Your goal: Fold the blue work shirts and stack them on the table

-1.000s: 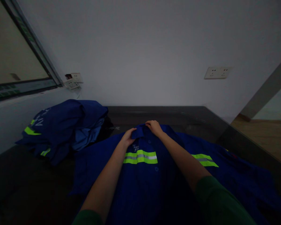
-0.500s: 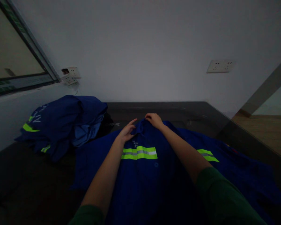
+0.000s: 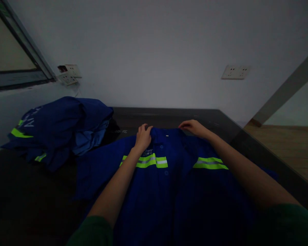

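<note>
A dark blue work jacket (image 3: 146, 184) with yellow-green and silver reflective bands lies spread front up, its collar toward the wall. At the collar's left end my left hand (image 3: 144, 137) is closed, pinching the cloth. My right hand (image 3: 195, 128) pinches the collar's right end between thumb and fingers. Between the two hands a small pale label shows inside the neck. The front is unfastened near the top, and buttons run down the left panel. My forearms cover parts of both sleeves, and the lower jacket fades into shadow.
A crumpled heap of blue reflective clothing (image 3: 64, 130) sits at the left on the dark surface (image 3: 154, 112). Behind it stands a white wall with a socket plate (image 3: 235, 72) at right and loose sockets (image 3: 69, 75) at left. Wooden floor (image 3: 284, 140) shows beyond the right edge.
My right hand has moved right, away from my left, and the collar is now spread between them. The right front panel has opened out flatter, showing its reflective band. The view has shifted slightly.
</note>
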The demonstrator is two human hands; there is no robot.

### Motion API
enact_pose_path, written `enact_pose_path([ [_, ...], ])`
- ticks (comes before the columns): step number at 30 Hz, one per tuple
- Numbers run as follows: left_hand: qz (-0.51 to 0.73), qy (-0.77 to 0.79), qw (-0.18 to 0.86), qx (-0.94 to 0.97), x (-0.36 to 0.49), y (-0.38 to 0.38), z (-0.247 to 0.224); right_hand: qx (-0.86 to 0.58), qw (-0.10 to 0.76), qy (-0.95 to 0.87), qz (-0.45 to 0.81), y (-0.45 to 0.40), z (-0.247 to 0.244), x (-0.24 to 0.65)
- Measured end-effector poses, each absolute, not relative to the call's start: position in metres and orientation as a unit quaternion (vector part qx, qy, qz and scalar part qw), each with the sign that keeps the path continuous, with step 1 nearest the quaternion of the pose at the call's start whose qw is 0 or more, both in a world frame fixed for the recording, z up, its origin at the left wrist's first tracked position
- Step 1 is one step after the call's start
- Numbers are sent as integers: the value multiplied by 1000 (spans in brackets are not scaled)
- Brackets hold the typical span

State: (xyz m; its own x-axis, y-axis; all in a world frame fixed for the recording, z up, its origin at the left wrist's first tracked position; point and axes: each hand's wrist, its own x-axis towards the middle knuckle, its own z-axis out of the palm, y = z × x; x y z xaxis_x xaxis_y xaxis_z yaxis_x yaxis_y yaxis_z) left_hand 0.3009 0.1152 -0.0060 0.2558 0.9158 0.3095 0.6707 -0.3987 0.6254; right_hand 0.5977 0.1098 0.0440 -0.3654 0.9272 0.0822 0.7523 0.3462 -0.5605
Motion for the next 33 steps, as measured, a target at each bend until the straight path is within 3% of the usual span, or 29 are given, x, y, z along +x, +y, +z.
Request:
enact_pose_path([
  [5, 297, 328, 271, 855, 314, 118, 4, -473, 115, -850, 201, 58, 36, 646],
  [11, 179, 278, 308, 892, 308, 135, 2, -478, 101, -861, 144, 55, 20, 646],
  [16, 155, 268, 330, 892, 292, 147, 14, -464, 73, -873, 130, 64, 25, 628],
  [25, 208, 321, 328, 864, 315, 159, 14, -462, 129, -856, 191, 102, 71, 602],
  [33, 191, 340, 305, 869, 336, 140, -16, -500, 59, -839, 206, 116, 23, 561],
])
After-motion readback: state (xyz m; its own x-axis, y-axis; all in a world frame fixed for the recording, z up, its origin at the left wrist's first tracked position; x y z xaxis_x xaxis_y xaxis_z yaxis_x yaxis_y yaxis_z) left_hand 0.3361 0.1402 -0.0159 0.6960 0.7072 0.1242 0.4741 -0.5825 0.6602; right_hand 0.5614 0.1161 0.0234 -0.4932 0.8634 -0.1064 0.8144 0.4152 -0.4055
